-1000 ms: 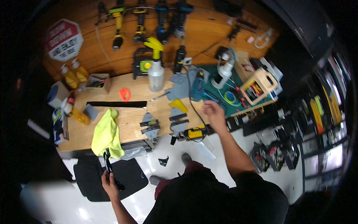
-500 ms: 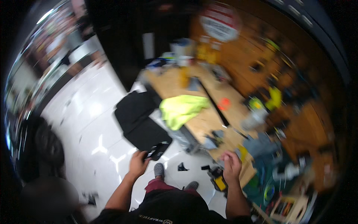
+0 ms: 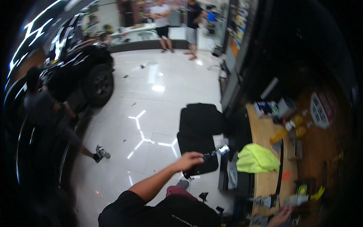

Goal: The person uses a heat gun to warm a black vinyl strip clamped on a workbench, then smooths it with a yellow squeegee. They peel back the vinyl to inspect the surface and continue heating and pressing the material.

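Observation:
My left hand (image 3: pixel 191 160) is closed around a dark, slim object (image 3: pixel 207 156) with a shiny silver end; its kind I cannot make out. The hand is held out in front of me, over a black two-part panel or pad (image 3: pixel 201 120). Low at the right, my right hand (image 3: pixel 281 216) reaches over the edge of the wooden workbench (image 3: pixel 261 133), near a grey tool (image 3: pixel 264 200). Its fingers are blurred, so their grip is unclear. Between the hands, a bright yellow-green cloth (image 3: pixel 258 159) lies on the bench.
At left, a person in dark clothes (image 3: pixel 47 109) crouches beside a black car (image 3: pixel 72 60), one leg stretched onto the glossy floor (image 3: pixel 132 98). Two people (image 3: pixel 162 22) stand far back. Yellow bottles (image 3: pixel 293 128) stand on the bench. Black scraps (image 3: pixel 203 196) lie near my feet.
My view has swung left, bringing the car and people into sight. My left hand has lifted the dark object outward; my right hand now sits at the lower right of the view.

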`<state>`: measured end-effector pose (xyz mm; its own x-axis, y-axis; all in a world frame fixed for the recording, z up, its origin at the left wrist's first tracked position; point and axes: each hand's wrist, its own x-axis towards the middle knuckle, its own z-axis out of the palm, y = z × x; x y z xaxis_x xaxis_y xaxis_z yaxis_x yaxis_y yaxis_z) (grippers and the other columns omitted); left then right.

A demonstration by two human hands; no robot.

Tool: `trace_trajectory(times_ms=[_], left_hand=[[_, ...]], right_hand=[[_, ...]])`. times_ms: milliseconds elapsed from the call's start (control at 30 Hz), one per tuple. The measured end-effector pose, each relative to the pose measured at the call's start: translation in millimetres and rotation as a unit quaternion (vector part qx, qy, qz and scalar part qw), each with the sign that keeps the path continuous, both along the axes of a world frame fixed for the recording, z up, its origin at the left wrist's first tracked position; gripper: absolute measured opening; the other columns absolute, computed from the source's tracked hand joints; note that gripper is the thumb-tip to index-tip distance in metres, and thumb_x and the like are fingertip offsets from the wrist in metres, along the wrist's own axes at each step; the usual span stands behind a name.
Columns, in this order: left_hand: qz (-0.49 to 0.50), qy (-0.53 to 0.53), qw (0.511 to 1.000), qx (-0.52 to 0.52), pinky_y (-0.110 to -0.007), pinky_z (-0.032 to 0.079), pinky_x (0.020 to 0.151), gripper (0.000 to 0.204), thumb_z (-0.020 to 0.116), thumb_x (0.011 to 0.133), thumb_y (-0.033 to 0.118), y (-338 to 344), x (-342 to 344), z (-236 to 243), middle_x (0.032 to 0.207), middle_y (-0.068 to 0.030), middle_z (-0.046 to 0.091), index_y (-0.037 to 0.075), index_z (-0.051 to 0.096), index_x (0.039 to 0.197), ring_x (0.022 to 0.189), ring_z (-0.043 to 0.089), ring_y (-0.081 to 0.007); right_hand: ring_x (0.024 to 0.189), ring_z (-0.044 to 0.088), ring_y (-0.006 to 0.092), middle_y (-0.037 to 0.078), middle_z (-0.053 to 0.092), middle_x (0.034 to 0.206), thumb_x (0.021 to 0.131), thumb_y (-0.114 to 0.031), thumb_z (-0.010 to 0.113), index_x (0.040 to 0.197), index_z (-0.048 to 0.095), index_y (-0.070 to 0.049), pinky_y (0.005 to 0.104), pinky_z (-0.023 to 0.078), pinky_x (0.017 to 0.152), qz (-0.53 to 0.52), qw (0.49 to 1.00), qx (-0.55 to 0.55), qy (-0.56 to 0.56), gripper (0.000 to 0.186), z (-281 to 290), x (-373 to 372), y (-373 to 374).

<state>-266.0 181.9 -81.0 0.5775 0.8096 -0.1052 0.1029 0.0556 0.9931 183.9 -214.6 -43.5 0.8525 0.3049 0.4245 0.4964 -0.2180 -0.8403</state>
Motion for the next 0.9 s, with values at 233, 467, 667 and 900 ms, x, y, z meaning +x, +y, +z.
trace_trajectory(times_ms=[233,467,667,900], left_hand=[[-0.094,-0.221,0.927,-0.289,-0.030,0.053,0.070,0.044,0.062,0.089,0.034,42.3,10.5,71.4,0.090,-0.0092,0.065,0.000,0.059,0.116,0.077,0.064,-0.0175],[-0.216,-0.258,0.839,-0.428,-0.037,0.053,0.075,0.049,0.059,0.089,0.037,-12.0,105.3,73.7,0.096,-0.0137,0.065,-0.001,0.056,0.120,0.083,0.064,-0.0242],[-0.255,-0.206,0.851,-0.410,-0.032,0.054,0.075,0.045,0.051,0.097,0.039,-78.9,149.6,93.1,0.096,-0.0131,0.067,-0.002,0.059,0.115,0.080,0.065,-0.0195],[-0.289,-0.178,0.905,-0.258,-0.024,0.050,0.075,0.035,0.061,0.094,0.025,-124.8,174.2,107.2,0.099,-0.0052,0.066,0.001,0.058,0.120,0.083,0.062,-0.0097]], right_hand=[[0.115,0.056,0.0345,0.021,0.058,0.125,0.094,-0.015,0.053,0.126,0.054,0.002,0.0405,0.043,0.097,-0.288,0.913,-0.282,-0.065,0.036,-14.4,26.2,-133.1],[0.108,0.052,0.0476,0.032,0.054,0.121,0.082,-0.022,0.061,0.122,0.053,0.009,0.0589,0.035,0.101,-0.235,0.749,-0.620,-0.008,0.052,-124.8,11.9,-270.2],[0.105,0.054,0.0493,0.035,0.055,0.118,0.082,-0.014,0.060,0.134,0.043,0.006,0.0519,0.044,0.095,-0.265,0.779,-0.563,0.079,0.058,-100.9,5.1,-255.7],[0.112,0.056,0.0434,0.029,0.056,0.124,0.084,-0.009,0.057,0.141,0.039,0.003,0.0451,0.044,0.096,-0.233,0.851,-0.450,0.136,0.061,-85.0,13.5,-254.4]])
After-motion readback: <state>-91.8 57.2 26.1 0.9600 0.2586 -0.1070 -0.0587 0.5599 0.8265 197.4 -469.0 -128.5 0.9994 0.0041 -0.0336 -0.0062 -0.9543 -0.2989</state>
